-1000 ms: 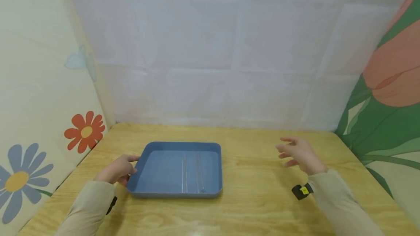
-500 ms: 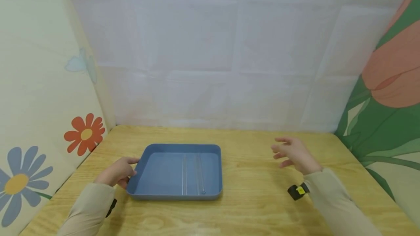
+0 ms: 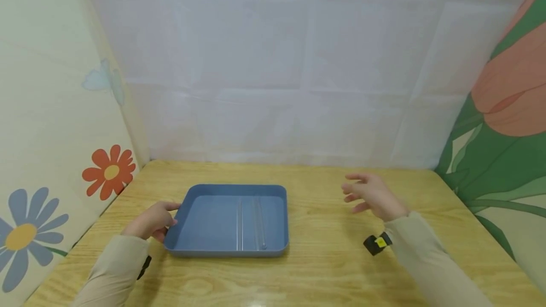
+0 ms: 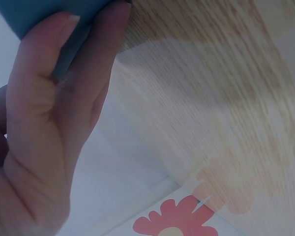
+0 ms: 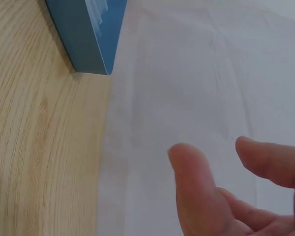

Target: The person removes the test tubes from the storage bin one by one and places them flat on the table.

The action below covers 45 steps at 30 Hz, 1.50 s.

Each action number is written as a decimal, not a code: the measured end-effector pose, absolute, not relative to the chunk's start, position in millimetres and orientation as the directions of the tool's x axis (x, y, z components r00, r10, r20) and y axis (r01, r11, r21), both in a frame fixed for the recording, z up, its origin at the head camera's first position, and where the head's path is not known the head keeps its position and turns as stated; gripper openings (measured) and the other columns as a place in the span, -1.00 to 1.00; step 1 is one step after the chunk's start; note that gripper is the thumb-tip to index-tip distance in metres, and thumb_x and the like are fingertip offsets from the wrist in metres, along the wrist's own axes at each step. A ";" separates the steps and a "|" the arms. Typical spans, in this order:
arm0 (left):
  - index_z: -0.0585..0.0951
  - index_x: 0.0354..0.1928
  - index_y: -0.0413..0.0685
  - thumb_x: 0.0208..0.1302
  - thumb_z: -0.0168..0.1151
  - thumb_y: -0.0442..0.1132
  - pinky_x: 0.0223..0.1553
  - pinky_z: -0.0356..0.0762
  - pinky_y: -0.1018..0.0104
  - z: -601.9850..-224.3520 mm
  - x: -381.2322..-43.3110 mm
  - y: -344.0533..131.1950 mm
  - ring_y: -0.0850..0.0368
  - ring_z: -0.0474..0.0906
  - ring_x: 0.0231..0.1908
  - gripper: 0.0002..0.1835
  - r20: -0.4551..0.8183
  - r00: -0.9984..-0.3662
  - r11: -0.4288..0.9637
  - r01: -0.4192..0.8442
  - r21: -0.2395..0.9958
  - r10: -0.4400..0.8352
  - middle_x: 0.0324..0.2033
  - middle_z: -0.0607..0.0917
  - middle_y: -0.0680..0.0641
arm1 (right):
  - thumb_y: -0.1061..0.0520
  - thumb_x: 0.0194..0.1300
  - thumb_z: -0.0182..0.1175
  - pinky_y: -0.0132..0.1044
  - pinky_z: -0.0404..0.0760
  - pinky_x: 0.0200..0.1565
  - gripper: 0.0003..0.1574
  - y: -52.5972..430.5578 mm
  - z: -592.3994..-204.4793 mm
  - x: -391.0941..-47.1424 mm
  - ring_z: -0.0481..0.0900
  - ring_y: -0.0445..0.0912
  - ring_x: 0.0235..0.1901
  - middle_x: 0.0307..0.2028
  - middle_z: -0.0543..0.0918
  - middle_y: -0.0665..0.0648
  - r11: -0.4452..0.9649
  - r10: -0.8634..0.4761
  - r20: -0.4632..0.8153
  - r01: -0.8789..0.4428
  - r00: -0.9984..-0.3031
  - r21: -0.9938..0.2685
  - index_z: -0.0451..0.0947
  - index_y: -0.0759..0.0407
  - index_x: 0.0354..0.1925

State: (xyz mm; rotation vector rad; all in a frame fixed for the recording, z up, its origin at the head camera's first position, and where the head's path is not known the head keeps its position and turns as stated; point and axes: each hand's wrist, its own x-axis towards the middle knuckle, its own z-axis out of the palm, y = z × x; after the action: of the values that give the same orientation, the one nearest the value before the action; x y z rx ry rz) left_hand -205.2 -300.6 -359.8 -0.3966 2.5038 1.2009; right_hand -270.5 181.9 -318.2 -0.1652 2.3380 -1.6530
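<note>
A shallow blue tray [image 3: 209,224] lies on the wooden table, left of centre. Inside it, towards the right side, are two slender clear rod-like pieces [image 3: 240,224], roughly parallel; the right one [image 3: 260,226] has a rounded near end. My left hand [image 3: 151,221] holds the tray's left edge between thumb and fingers; in the left wrist view, thumb and index finger [image 4: 101,49] meet the blue wall. Some left fingers are hidden. My right hand [image 3: 373,195] hovers to the tray's right with nothing in it, fingers loosely bent and apart, thumb [image 5: 191,182] away from the index finger.
A pale wood-grain table [image 3: 324,269] carries the tray. White creased cloth [image 3: 273,84] hangs behind it. Flower-printed panels stand left [image 3: 47,108] and right [image 3: 512,165]. A dark band with a yellow mark [image 3: 377,243] is on the right wrist.
My right hand has drifted left, closer to the tray, its fingers still loose. The left hand and the tray have stayed in place.
</note>
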 end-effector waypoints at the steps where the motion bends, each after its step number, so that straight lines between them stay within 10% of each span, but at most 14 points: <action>1: 0.06 0.39 -0.52 0.34 -0.07 -0.58 -0.48 0.63 0.19 -360.0 -205.7 -300.8 0.00 0.61 -0.48 -0.39 -0.412 -0.906 0.601 -0.385 0.700 -0.101 -0.14 0.54 -0.41 | 0.16 0.43 0.09 -0.15 0.67 -0.33 -0.27 180.6 -317.8 -270.5 0.61 0.03 -0.20 0.16 0.44 0.47 0.337 -0.249 -0.154 0.063 -0.956 -0.939 0.11 0.45 0.40; 45: 0.02 0.41 -0.52 0.36 -0.09 -0.57 -0.47 0.63 0.18 -357.7 -203.4 -302.6 0.00 0.63 -0.46 -0.38 -0.420 -0.904 0.577 -0.384 0.721 -0.077 -0.23 0.62 -0.31 | 0.24 0.39 0.12 -0.22 0.65 -0.46 -0.41 113.2 -325.9 -277.0 0.61 -0.08 -0.39 0.01 0.54 0.36 0.197 -0.286 -0.206 0.152 -0.936 -0.968 0.29 0.38 0.32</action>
State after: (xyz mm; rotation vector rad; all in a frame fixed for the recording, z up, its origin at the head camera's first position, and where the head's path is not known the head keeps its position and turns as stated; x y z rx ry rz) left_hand -203.4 -302.6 -357.7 -0.3759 2.4679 1.2486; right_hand -277.0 113.2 -325.9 -0.1257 2.1386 -1.7920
